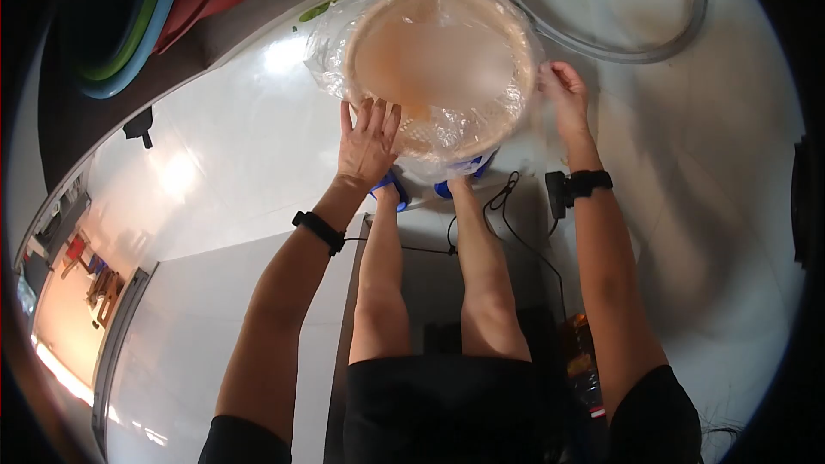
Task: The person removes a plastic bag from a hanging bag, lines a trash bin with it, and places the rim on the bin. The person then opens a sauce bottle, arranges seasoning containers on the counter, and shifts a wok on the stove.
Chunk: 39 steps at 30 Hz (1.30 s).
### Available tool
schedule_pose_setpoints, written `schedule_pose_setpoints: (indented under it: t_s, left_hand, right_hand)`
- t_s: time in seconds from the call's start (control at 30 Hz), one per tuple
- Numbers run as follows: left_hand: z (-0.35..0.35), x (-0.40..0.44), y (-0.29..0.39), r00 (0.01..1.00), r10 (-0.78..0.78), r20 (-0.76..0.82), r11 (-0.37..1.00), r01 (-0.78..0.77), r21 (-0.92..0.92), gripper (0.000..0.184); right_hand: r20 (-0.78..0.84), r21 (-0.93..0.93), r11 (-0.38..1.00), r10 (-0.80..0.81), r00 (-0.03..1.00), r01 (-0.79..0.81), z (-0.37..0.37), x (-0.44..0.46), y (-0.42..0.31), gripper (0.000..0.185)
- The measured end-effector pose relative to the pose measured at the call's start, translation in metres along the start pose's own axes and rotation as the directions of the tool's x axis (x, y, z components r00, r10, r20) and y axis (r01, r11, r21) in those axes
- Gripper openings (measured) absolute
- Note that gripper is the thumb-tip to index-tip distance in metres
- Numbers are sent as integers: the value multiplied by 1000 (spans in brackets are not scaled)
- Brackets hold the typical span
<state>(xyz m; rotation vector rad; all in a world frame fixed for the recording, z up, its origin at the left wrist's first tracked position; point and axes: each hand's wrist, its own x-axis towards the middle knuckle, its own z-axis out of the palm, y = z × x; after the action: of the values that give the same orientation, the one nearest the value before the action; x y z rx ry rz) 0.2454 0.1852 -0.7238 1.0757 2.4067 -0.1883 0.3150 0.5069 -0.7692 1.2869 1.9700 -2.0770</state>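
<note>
A round, pale peach basket or tub (353,43) stands on the floor before my feet, wrapped in a clear plastic bag (325,51) that hangs past its rim. What lies inside is blurred. My left hand (369,136) rests on the near-left rim over the plastic, its fingers stretched out and slightly apart. At the right side of the rim, my right hand (564,90) has bent fingers pinched together on what looks like the loose edge of the bag. Blur hides part of that grip.
A large grey ring (660,53) lies at the upper right. Red, green and blue basins (129,60) are at the upper left. Blue slippers (397,192) are on my feet, with a black cable (522,236) nearby. An orange packet (581,352) lies beside my right leg.
</note>
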Motion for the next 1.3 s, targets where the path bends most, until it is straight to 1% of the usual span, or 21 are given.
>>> schedule_pose_setpoints:
  t_s: [0.13,0.2,0.27,0.33,0.37,0.43,0.5,0.53,0.57,0.6,0.63,0.67,0.7,0.77,0.87,0.93,1.0,1.1,1.17,1.23,1.3]
  left_hand:
    - [21,1,-4,987,3,-158,1000,-6,-19,68]
    - [25,1,-2,987,-4,-159,1000,1,-23,60]
    - [27,-1,-4,988,-17,-156,1000,13,-25,52]
    - [20,0,-3,989,-31,-148,995,17,-98,76]
    - [13,-3,-2,988,-33,-151,995,19,-96,76]
    - [-16,-12,0,1000,-2,0,996,2,-86,86]
    - [-39,-16,-3,1000,-9,17,990,11,-143,93]
    - [-59,-16,-7,1000,4,15,966,1,-258,92]
    - [-74,-15,-9,1000,17,13,930,-11,-368,90]
    - [-79,-7,-12,993,-50,-107,944,12,-330,80]
    - [-77,4,-20,992,-59,-108,943,20,-332,80]
    - [-70,19,-29,929,-276,-246,889,150,-434,71]
    - [-64,31,-35,804,-483,-348,801,245,-546,62]
    - [-55,44,-38,789,-546,-281,747,307,-589,56]
    - [-32,41,-34,761,-612,-216,698,391,-599,39]
    - [-12,31,-38,742,-633,-222,687,406,-603,31]
    - [5,14,-40,712,-604,-357,695,251,-674,16]
    - [39,-4,-44,694,-629,-350,674,263,-690,12]
    - [59,-5,-42,701,-676,-226,616,371,-695,13]
    - [75,5,-37,704,-706,80,312,410,-857,15]
    - [114,16,-41,781,-615,106,411,433,-802,15]
  right_hand:
    - [-4,-180,955,237,971,-234,10,26,29,27]
    - [4,476,782,456,890,-402,9,67,90,22]
    - [37,448,763,506,862,-467,13,81,91,23]
    - [55,400,769,524,850,-499,8,91,95,25]
    - [57,400,770,520,852,-497,0,89,94,25]
    - [89,198,874,435,896,-443,-15,60,65,26]
    - [-217,38,871,486,847,-490,-14,15,4,26]
    - [-216,30,875,479,851,-484,-18,-3,-6,26]
    - [-297,-304,925,134,945,-227,-23,-18,-14,29]
    - [-250,-611,791,-230,941,31,-23,-23,-19,33]
    - [-242,-613,789,-232,942,37,-7,-26,-39,33]
    - [32,-691,643,-428,903,329,12,-28,-57,35]
    - [310,-676,439,-560,768,592,33,-31,-78,38]
    - [530,-643,174,-603,597,746,70,-10,-100,38]
    - [591,-705,16,-539,600,709,94,34,-90,36]
    - [596,-780,-52,-366,715,624,99,50,-93,36]
    - [606,-778,-99,-378,700,620,102,53,-88,37]
    - [630,-764,-174,-407,661,621,108,55,-84,38]
    - [642,-755,-200,-424,639,625,112,52,-82,38]
    - [624,-771,-205,-434,650,603,113,51,-82,38]
    - [625,-771,-205,-429,652,604,114,52,-78,37]
